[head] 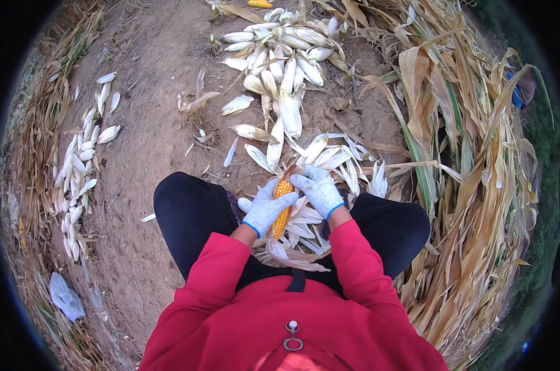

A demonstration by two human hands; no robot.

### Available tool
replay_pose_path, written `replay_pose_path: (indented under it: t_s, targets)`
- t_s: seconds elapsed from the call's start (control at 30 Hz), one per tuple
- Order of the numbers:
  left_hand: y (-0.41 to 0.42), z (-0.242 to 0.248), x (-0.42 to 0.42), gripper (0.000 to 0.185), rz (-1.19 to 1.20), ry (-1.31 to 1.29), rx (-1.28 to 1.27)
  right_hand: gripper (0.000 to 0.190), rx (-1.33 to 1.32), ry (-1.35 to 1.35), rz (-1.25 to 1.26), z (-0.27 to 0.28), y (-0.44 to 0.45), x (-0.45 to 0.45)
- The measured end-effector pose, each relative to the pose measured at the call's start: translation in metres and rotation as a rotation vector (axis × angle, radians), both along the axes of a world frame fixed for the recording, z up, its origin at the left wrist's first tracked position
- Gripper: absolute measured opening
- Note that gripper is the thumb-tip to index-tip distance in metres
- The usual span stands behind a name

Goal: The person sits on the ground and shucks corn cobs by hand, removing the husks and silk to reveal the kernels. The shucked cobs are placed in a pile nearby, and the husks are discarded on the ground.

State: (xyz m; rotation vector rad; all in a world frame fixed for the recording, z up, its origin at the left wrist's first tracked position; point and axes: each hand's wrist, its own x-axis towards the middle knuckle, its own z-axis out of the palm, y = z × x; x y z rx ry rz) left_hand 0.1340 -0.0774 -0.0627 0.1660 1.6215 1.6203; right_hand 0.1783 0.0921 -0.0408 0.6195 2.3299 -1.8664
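An ear of corn (pixel 280 220) with yellow kernels bared is held between my legs, husk leaves trailing from its lower end. Around its side wraps my left hand (pixel 267 208), in a white knit glove with a blue cuff, the thumb across the kernels. My right hand (pixel 315 186), gloved the same way, pinches at the ear's upper tip, where some brownish husk or silk shows. Its fingertips are partly hidden. Stripped pale husks (pixel 306 227) lie under both hands and spread just beyond them.
A heap of unhusked ears (pixel 287 69) lies ahead on bare soil (pixel 150 120). Another row of ears (pixel 78 167) is at left, near a plastic bag (pixel 66 297). Dry cornstalks (pixel 470 195) pile along the right. One yellow ear (pixel 260 3) shows at the top edge.
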Motion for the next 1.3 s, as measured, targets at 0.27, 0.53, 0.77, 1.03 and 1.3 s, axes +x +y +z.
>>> replay_pose_path:
  t_s: [0.27, 0.53, 0.77, 1.03, 1.3]
  targets:
    - [0.000, -0.011, 0.002, 0.059, 0.012, 0.013, 0.020, 0.032, 0.379, 0.029, -0.084, -0.030, -0.011, -0.002]
    - [0.003, -0.007, 0.006, 0.053, 0.078, -0.110, 0.114, 0.019, -0.396, 0.082, -0.433, -0.017, -0.032, -0.001]
    - [0.007, -0.008, 0.005, 0.041, 0.271, -0.359, 0.218, 0.010, -0.962, 0.155, -0.624, -0.050, -0.020, 0.001]
    - [0.005, -0.034, -0.005, 0.041, 0.360, -0.572, 0.353, 0.016, -0.935, 0.107, -0.433, -0.033, -0.019, 0.001]
    - [0.004, -0.042, -0.004, 0.044, 0.280, -0.601, 0.429, 0.021, -0.774, 0.031, -0.321, -0.020, -0.018, 0.003]
